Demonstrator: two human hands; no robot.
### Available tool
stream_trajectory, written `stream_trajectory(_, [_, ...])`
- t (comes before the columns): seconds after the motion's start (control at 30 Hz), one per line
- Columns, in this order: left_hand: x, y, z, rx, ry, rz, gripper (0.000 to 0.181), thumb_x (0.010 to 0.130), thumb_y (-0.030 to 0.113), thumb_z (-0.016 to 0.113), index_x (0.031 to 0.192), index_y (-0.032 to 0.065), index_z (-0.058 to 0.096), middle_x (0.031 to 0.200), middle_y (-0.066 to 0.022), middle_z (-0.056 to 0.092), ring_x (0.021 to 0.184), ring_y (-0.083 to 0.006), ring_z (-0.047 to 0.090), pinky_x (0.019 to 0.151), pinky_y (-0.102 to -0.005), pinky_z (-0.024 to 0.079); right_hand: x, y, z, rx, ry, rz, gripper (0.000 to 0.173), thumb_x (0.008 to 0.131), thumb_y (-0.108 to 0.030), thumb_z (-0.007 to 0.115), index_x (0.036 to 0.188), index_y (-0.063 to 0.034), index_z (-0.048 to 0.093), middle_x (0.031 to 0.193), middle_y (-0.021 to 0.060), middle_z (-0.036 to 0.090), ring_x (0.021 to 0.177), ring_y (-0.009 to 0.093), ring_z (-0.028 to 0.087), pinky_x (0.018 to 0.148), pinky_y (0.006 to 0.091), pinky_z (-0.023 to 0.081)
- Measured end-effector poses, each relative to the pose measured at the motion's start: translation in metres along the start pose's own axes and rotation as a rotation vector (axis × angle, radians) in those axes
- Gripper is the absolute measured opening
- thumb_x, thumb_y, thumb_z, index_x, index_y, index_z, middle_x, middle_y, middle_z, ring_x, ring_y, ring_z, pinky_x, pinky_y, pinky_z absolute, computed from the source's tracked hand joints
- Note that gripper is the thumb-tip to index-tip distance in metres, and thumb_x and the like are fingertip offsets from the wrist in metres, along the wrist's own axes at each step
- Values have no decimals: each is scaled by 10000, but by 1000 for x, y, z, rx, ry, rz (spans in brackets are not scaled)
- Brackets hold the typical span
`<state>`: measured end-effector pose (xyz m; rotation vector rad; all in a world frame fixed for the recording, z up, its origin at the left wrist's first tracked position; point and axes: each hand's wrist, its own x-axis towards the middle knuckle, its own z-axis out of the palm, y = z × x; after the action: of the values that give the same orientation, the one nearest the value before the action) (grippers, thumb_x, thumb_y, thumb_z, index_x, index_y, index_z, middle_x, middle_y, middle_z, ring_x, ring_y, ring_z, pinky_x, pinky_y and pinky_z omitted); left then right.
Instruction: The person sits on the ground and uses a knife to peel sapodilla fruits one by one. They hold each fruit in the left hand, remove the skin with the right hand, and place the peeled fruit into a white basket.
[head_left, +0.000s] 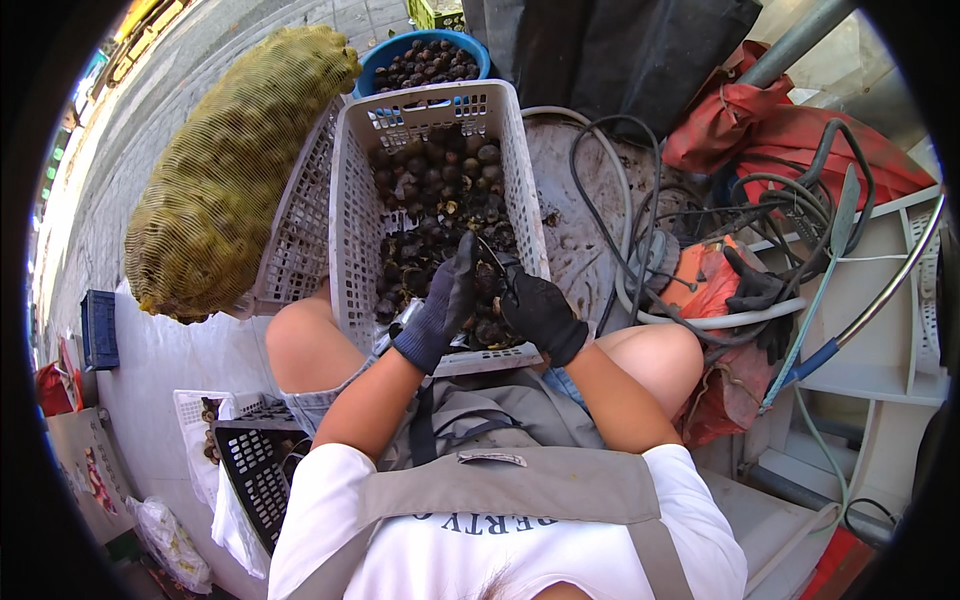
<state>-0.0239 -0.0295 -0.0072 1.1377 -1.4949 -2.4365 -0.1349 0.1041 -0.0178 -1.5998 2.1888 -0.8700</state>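
A pale plastic crate (534, 217) stands between my knees, with dark round husked nuts or fruits (435, 169) heaped at its far end. Nearer to me lie broken blackish husks (405, 259) with some yellowish bits. My left hand (448, 300), in a dark knitted glove with a coated palm, is over the crate, fingers pointing away from me; its grip is hidden. Facing it, my right hand (544, 311) in a black glove is closed around a thin metal tool (491, 253), whose slim shaft points up-left towards my left fingertips. Dark round pieces show between and below the hands.
Beyond the crate is a blue basin (367, 75) of brown nuts. At left, a bulging yellow mesh sack (225, 172) rests against another crate (300, 217). Hoses and cables (626, 202) coil at right beside red sheeting (825, 150). A black basket (251, 457) stands behind my left thigh.
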Motion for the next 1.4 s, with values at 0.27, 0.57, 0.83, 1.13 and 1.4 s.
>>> stream_trajectory(0.27, [7, -27, -19, -71, 61, -11, 470, 993, 456, 357, 1280, 123, 521, 1162, -56, 627, 1028, -179, 605, 896, -337, 486, 7, 28, 10, -39, 236, 160, 299, 845, -216, 571, 1075, -25, 581, 793, 225, 624, 742, 394, 615, 636, 476, 492])
stream_trajectory(0.57, [77, -31, -68, -1126, 252, -344, 361, 956, 396, 394, 1038, 136, 632, 939, -31, 673, 897, -197, 637, 882, -396, 505, 21, 99, 51, 590, 298, 494, 210, 924, -218, 525, 972, -17, 565, 702, 144, 625, 580, 256, 592, 522, 370, 481])
stream_trajectory(0.83, [132, 178, -72, -990, 361, 214, 603, 965, 482, 389, 1330, 5, 341, 1384, -144, 443, 1297, -283, 427, 1058, -441, 389, 25, 51, 19, 367, 304, 527, 232, 906, -257, 547, 866, -29, 564, 731, 208, 612, 702, 407, 592, 589, 471, 451])
stream_trajectory(1.13, [217, 83, -110, 1355, 430, 357, 493, 813, 391, 636, 1215, 110, 573, 1107, -154, 626, 1018, -345, 587, 882, -429, 462, 38, 27, 8, 1056, 530, 765, 178, 976, -177, 485, 1020, -31, 576, 661, 18, 594, 505, 84, 530, 476, 235, 435])
stream_trajectory(1.4, [304, 66, -65, 1781, 143, 522, 706, 735, 398, 671, 1345, 110, 462, 1325, -134, 495, 1231, -290, 459, 992, -458, 377, 39, 30, 11, 1073, 529, 896, 207, 990, -175, 433, 1033, -26, 569, 698, 49, 632, 542, 135, 589, 493, 262, 467])
